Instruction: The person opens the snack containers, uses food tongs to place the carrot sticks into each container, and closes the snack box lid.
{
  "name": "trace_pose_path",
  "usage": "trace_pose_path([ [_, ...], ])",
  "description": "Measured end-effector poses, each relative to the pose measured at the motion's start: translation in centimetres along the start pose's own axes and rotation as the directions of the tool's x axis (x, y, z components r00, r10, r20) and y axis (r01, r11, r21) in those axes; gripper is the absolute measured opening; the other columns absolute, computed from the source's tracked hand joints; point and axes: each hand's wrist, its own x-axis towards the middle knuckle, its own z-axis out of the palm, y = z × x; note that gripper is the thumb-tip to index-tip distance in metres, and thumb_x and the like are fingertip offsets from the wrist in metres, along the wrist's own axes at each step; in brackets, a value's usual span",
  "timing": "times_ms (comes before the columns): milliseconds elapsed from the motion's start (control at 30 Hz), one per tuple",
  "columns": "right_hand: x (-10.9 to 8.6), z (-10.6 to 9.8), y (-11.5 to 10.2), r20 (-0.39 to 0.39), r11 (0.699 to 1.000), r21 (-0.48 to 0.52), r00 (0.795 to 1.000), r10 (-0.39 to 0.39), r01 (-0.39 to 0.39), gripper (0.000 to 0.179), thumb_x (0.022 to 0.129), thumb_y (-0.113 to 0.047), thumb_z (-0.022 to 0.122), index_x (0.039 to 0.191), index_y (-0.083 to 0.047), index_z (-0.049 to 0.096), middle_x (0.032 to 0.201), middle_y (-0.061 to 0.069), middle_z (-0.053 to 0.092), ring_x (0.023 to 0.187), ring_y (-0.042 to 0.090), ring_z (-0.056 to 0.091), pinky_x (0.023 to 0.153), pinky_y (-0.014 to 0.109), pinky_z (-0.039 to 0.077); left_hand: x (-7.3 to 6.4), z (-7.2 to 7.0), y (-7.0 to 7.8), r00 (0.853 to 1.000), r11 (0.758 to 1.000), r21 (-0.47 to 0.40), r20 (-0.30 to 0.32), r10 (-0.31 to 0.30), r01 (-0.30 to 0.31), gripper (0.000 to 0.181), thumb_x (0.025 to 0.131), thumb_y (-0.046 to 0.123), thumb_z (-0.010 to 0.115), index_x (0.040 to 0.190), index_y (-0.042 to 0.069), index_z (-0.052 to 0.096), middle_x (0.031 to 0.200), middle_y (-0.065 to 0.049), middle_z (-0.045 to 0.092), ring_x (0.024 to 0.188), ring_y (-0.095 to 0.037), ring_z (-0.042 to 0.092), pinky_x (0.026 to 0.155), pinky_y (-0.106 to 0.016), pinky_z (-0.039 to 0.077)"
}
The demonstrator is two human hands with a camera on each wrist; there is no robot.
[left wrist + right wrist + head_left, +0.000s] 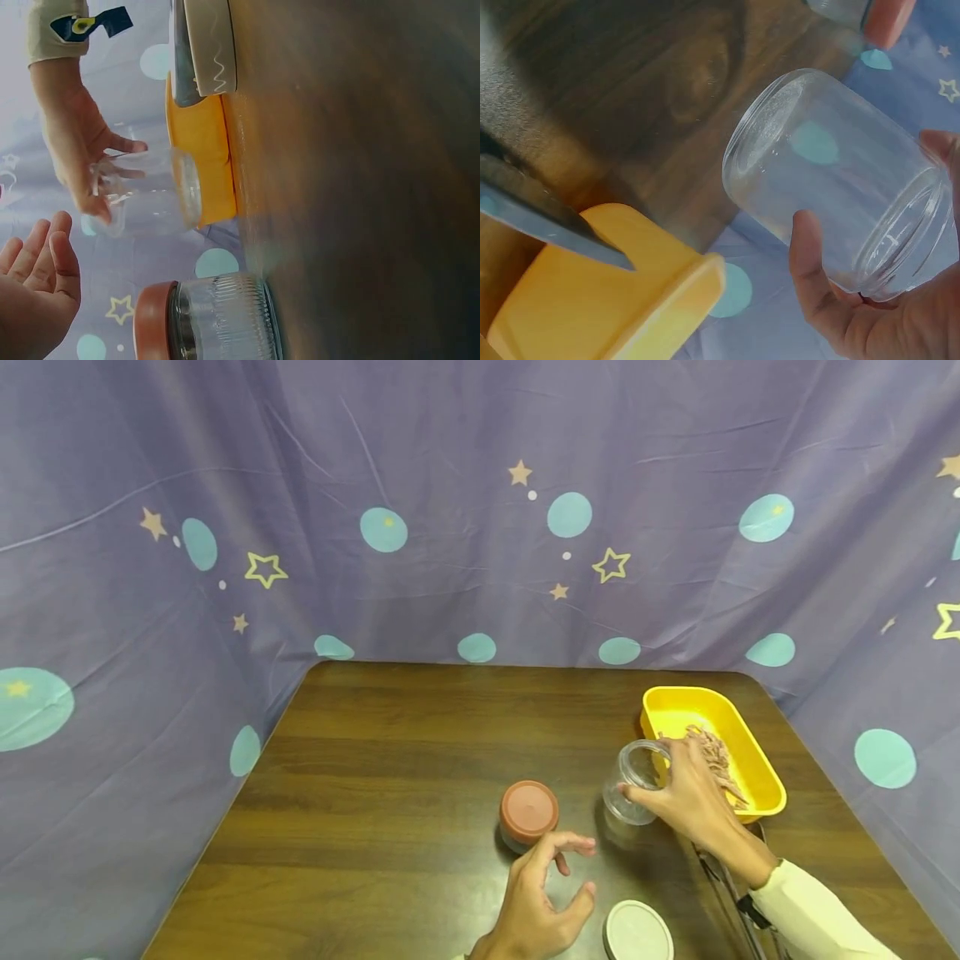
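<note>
My right hand (686,785) grips a clear glass jar (832,172) around its rim, thumb on one side and fingers on the other. The jar has no lid on, looks see-through with nothing in it, and is held above the table in the left wrist view. My left hand (536,902) has its fingers loosely bent with nothing between them. Just beyond it stands a second glass jar (225,315) with a reddish-brown lid (529,810). A round cream lid (638,933) lies on the table to the right of the left hand.
At the right stands a yellow tray (772,793) with brown strips (712,752) in it. Metal tongs (731,902) lie in front of the tray, partly under my right forearm. A patterned purple curtain (450,585) hangs behind the wooden table (360,827).
</note>
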Motion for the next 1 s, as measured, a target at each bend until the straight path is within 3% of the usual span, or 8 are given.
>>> trace_pose_path([
  [133, 0.3, 0.5, 0.6, 0.035, 1.0, 0.006, 0.999, 0.023, -0.023, 0.097, 0.063, -0.06, 0.074, 0.123, 0.01, 0.044, 0.12, 0.029, 0.041, 0.097, 0.04, 0.05, 0.074, 0.05, 0.046, 0.9, -0.8, 1.4, 1.0, 1.0, -0.001, -0.009, 0.003, -0.003, 0.047, 0.063, -0.004, 0.063, 0.109, 0.0, 0.054, 0.103, -0.005, 0.065, 0.089, -0.013, 0.063, 0.065, -0.02, 0.049],
  [200, 0.4, 0.8, 0.8, 0.039, 1.0, -0.003, 0.999, 0.03, -0.03, 0.098, 0.063, -0.06, 0.074, 0.123, 0.01, 0.044, 0.118, 0.029, 0.042, 0.095, 0.04, 0.051, 0.074, 0.051, 0.046, 1.3, -1.2, 2.0, 1.0, 1.0, 0.003, -0.015, 0.005, -0.005, 0.047, 0.061, -0.005, 0.063, 0.107, 0.0, 0.055, 0.102, -0.005, 0.066, 0.088, -0.011, 0.063, 0.064, -0.02, 0.049],
  [367, 0.7, 1.6, 1.2, 0.048, 0.999, -0.038, 0.998, 0.033, -0.031, 0.095, 0.062, -0.062, 0.074, 0.122, 0.006, 0.046, 0.11, 0.024, 0.047, 0.083, 0.032, 0.051, 0.063, 0.037, 0.043, 1.7, -1.7, 2.8, 1.0, 1.0, 0.013, -0.024, -0.005, 0.005, 0.048, 0.06, -0.006, 0.063, 0.106, 0.0, 0.056, 0.1, -0.005, 0.066, 0.087, -0.008, 0.062, 0.064, -0.02, 0.048],
  [600, 0.9, 2.8, 1.7, 0.026, 0.999, -0.032, 1.0, 0.005, -0.004, 0.092, 0.06, -0.06, 0.077, 0.117, 0.007, 0.049, 0.102, 0.02, 0.047, 0.08, 0.028, 0.05, 0.062, 0.03, 0.037, 1.6, -1.8, 2.8, 1.0, 1.0, 0.023, -0.017, 0.009, -0.008, 0.048, 0.059, -0.006, 0.062, 0.106, 0.0, 0.056, 0.101, -0.005, 0.066, 0.086, -0.009, 0.061, 0.065, -0.02, 0.048],
  [800, 1.0, 3.2, 1.8, 0.058, 1.0, -0.027, 0.998, 0.007, -0.006, 0.094, 0.061, -0.06, 0.075, 0.119, 0.007, 0.046, 0.105, 0.02, 0.045, 0.08, 0.027, 0.05, 0.062, 0.031, 0.039, 1.6, -1.7, 2.8, 1.0, 1.0, 0.021, -0.001, 0.007, -0.007, 0.048, 0.059, -0.006, 0.061, 0.106, -0.001, 0.055, 0.102, -0.006, 0.066, 0.087, -0.009, 0.061, 0.067, -0.019, 0.048],
  [1000, 1.0, 3.4, 1.9, 0.063, 0.999, -0.039, 0.998, -0.001, 0.003, 0.094, 0.062, -0.061, 0.075, 0.12, 0.007, 0.044, 0.107, 0.02, 0.044, 0.08, 0.027, 0.05, 0.06, 0.031, 0.041, 0.7, -1.0, 1.2, 1.0, 0.999, 0.031, -0.006, 0.026, -0.026, 0.051, 0.058, -0.005, 0.063, 0.108, 0.0, 0.055, 0.104, -0.004, 0.066, 0.088, -0.008, 0.061, 0.069, -0.016, 0.047],
])
